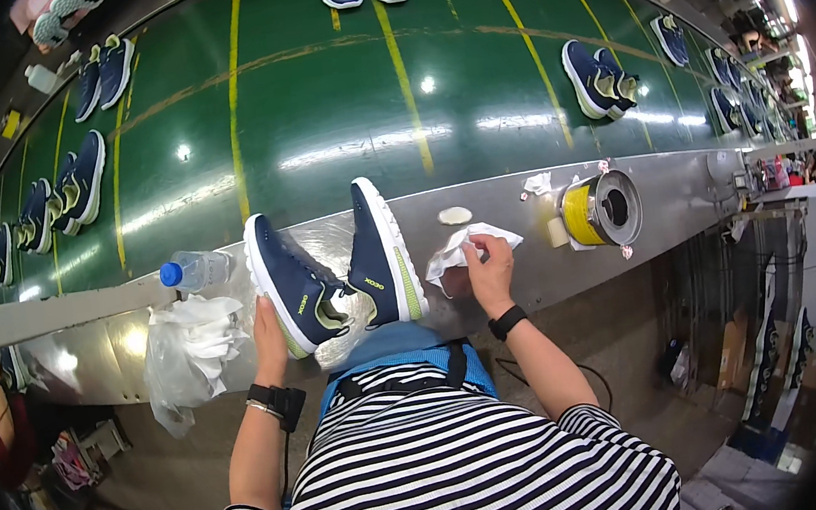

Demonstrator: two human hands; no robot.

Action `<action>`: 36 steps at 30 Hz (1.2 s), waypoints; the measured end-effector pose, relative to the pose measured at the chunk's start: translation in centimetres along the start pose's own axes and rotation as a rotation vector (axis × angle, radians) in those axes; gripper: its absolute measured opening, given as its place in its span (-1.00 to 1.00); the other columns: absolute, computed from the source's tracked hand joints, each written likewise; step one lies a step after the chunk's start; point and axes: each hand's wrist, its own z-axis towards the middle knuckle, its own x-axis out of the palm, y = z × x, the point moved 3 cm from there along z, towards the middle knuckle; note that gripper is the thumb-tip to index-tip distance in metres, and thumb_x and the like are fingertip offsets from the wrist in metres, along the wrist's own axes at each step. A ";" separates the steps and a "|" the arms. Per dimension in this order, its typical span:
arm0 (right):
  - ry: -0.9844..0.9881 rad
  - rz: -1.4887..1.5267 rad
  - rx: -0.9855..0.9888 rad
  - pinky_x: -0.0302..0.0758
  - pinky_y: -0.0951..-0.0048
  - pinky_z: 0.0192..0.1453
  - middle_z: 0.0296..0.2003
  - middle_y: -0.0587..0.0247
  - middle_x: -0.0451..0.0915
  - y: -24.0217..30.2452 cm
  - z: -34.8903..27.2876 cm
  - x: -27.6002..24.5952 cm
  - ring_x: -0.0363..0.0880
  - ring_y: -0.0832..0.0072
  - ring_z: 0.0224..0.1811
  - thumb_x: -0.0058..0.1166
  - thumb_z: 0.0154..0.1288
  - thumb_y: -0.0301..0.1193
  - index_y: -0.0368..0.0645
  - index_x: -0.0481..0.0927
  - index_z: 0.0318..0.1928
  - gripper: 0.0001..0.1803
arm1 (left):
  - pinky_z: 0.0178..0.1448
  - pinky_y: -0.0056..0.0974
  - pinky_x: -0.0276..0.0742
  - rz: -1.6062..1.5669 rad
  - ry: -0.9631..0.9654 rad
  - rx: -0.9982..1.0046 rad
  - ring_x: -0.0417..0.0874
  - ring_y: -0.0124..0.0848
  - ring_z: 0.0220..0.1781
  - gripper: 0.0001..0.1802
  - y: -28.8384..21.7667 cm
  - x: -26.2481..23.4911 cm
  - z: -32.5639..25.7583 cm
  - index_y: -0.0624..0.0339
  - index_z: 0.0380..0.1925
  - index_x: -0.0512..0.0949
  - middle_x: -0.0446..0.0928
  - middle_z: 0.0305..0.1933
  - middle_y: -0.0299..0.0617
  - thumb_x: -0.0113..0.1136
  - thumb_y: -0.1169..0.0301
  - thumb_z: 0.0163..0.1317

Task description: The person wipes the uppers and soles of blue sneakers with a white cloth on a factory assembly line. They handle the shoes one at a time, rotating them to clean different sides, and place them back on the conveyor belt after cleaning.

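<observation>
Two navy sneakers with white soles and lime heel trim stand side by side on the metal ledge in front of me. My left hand (271, 333) is closed around the outer heel side of the left sneaker (278, 263). The right sneaker (375, 256) stands apart from both hands. To its right, my right hand (493, 265) pinches a crumpled white cloth (446, 259) between thumb and fingers, just above the ledge. Beyond the cloth lies a small whitish oval piece (454, 215); its kind I cannot make out.
A yellow-banded round tin (580, 215) sits on the metal ledge (513, 208) at right. Left are a blue-capped bottle (200, 270) and a plastic bag (170, 358) with white cloths. Beyond the ledge, a green conveyor belt (312, 115) carries several navy sneakers. A metal bar (52, 311) crosses at left.
</observation>
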 end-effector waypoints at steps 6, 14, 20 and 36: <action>0.167 -0.038 0.081 0.38 0.29 -0.20 -0.47 0.24 0.51 -2.4 -0.3 0.9 0.48 0.31 -0.35 0.23 -0.02 -0.30 -0.14 0.59 -0.42 -0.80 | 0.23 -0.20 0.22 0.163 -0.040 0.065 0.40 -0.09 0.12 -0.39 -0.9 -0.8 -0.1 0.40 0.15 0.29 0.40 0.08 0.16 -0.26 0.06 0.38; 0.520 0.550 0.062 0.38 0.61 -0.25 -0.38 0.42 0.53 5.0 -1.4 -8.6 0.43 0.70 -0.34 0.06 0.13 -0.53 -0.19 0.54 -0.25 -0.86 | 0.18 -0.20 0.32 0.243 0.257 0.822 0.41 -0.12 0.12 -0.42 -20.7 5.9 -7.4 0.24 0.06 0.37 0.39 0.07 -0.02 0.27 0.50 -0.04; 0.458 0.453 -0.252 0.36 0.62 -0.30 -0.40 0.36 0.53 9.1 -0.6 -13.8 0.43 0.65 -0.39 0.08 0.12 -0.56 -0.19 0.57 -0.27 -0.87 | -0.13 -0.23 0.46 0.079 0.853 0.829 0.53 -0.21 -0.20 -0.53 -22.7 17.9 -9.4 0.24 -0.08 0.38 0.44 -0.20 -0.06 0.27 0.58 -0.05; 0.206 1.108 0.092 0.45 0.64 -0.16 -0.32 0.36 0.58 -0.3 1.6 -16.3 0.51 0.69 -0.27 0.01 0.24 -0.59 -0.22 0.50 -0.18 -0.86 | -0.28 -0.47 0.43 -0.263 0.787 0.126 0.49 -0.56 -0.42 -0.87 -23.0 28.6 -12.8 0.30 -0.24 0.46 0.51 -0.34 -0.23 0.02 0.45 0.31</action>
